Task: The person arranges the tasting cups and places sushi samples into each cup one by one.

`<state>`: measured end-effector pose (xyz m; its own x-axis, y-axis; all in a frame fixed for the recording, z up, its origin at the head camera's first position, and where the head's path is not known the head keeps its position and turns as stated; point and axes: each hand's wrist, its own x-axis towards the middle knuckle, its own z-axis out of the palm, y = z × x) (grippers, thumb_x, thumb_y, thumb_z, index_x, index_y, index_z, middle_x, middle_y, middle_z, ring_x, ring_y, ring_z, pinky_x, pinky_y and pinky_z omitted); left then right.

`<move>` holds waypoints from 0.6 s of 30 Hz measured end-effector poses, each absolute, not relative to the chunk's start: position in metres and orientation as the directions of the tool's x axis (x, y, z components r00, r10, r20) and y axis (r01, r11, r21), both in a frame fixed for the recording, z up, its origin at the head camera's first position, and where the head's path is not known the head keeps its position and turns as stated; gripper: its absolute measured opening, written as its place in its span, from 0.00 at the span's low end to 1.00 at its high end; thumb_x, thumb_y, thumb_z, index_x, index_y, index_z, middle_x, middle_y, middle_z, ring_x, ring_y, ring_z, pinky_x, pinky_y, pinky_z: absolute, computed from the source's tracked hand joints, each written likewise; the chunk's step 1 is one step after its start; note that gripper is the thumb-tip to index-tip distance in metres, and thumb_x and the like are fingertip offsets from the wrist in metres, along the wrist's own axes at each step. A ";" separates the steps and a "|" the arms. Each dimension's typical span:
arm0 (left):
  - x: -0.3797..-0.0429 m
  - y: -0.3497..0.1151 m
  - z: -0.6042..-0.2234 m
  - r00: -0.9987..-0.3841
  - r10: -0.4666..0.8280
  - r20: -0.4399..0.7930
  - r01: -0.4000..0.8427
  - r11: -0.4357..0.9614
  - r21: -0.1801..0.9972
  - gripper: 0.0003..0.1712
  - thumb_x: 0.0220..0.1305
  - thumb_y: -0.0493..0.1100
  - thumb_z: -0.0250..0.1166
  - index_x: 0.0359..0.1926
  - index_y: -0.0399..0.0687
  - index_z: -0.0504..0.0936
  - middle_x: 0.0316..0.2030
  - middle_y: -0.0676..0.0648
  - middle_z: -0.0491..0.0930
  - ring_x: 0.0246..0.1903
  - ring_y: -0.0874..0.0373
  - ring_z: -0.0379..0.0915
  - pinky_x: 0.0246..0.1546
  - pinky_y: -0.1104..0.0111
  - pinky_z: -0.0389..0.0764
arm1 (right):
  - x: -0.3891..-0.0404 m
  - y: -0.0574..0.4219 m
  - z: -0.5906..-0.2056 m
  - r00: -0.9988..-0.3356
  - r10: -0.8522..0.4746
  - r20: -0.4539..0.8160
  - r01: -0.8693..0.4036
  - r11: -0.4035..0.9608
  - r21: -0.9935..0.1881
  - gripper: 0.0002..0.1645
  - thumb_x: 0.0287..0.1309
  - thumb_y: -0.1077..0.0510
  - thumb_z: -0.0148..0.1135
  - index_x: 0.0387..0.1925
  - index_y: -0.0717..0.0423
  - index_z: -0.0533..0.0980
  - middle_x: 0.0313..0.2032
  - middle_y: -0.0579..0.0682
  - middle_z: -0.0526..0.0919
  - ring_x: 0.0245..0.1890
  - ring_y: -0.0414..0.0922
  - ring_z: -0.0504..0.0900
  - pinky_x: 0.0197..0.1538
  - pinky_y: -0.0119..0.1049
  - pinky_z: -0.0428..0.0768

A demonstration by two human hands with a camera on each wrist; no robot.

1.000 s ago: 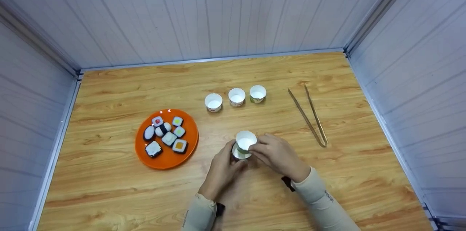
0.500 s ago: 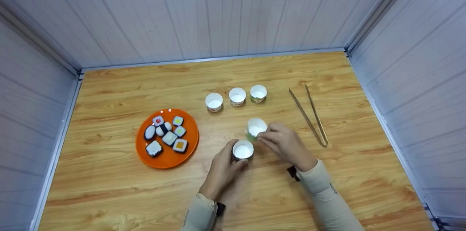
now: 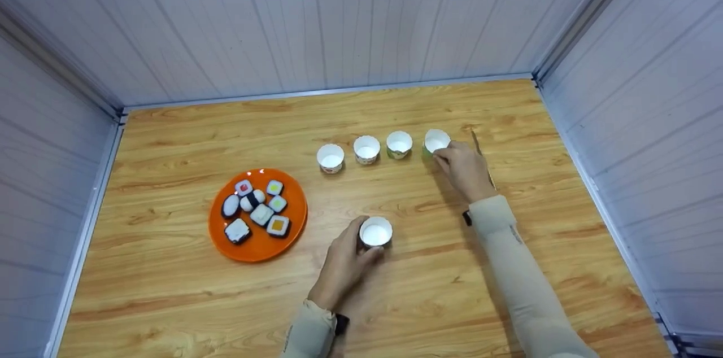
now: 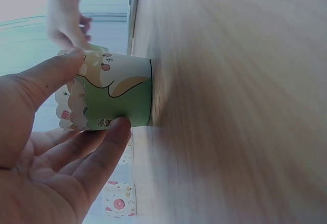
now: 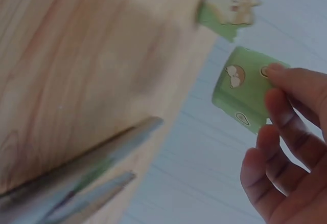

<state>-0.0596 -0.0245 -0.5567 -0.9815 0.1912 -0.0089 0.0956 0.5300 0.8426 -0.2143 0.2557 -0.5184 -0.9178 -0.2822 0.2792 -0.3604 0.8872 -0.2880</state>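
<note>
My left hand (image 3: 345, 250) grips a paper baking cup (image 4: 122, 93) that stands upright on the table; its green side carries a cartoon animal. Scalloped rims one inside another show at its top in the left wrist view. At the back right my right hand (image 3: 466, 169) pinches another green paper cup (image 5: 245, 88) by its rim, thumb and forefinger on the edge. That cup is at the right end of a row of three white-lined cups: a left one (image 3: 331, 158), a middle one (image 3: 367, 149) and a right one (image 3: 399, 144).
An orange plate (image 3: 217, 239) with several sushi pieces (image 3: 261, 214) lies on the left of the wooden table (image 3: 169, 301). Metal tongs (image 5: 102, 157) lie on the right, largely hidden by the right hand and forearm in the head view. Panel walls (image 3: 339, 19) enclose the back and sides.
My right hand has lifted a cup out of the one in my left hand and carried it away, back and to the right, beside the row. The left hand has stayed in place.
</note>
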 end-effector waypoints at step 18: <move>-0.060 -0.024 -0.559 -0.981 0.192 0.007 0.107 0.517 0.849 0.37 0.58 0.41 0.75 0.67 0.43 0.70 0.60 0.42 0.76 0.61 0.49 0.71 0.59 0.54 0.73 | -0.249 0.246 -0.543 -0.958 -0.230 0.169 -0.269 0.928 -0.258 0.09 0.66 0.59 0.65 0.45 0.57 0.86 0.37 0.57 0.84 0.35 0.54 0.83 0.33 0.50 0.82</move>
